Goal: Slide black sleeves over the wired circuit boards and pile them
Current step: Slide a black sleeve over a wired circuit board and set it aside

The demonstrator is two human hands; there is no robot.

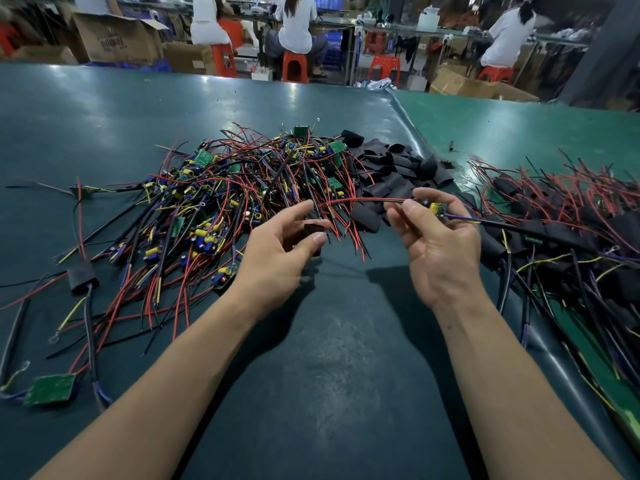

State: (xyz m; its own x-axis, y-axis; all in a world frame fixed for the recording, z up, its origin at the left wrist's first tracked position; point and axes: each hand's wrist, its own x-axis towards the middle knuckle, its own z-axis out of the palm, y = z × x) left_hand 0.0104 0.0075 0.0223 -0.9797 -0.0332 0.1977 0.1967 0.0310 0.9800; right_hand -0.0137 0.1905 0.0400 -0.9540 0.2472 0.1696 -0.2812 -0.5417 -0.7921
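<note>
Left hand (287, 237) pinching black sleeve (313, 228), right hand (440, 233) pinching wired board (437, 208)

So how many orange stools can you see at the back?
5. One stool under the left seated person, one under the middle person, two empty ones right of them, one under the right person. More may be hidden.

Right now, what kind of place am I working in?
Most likely an electronics assembly workshop: a heap of wired circuit boards and loose black sleeves on a green work table, with other workers seated on red stools at benches behind.
</note>
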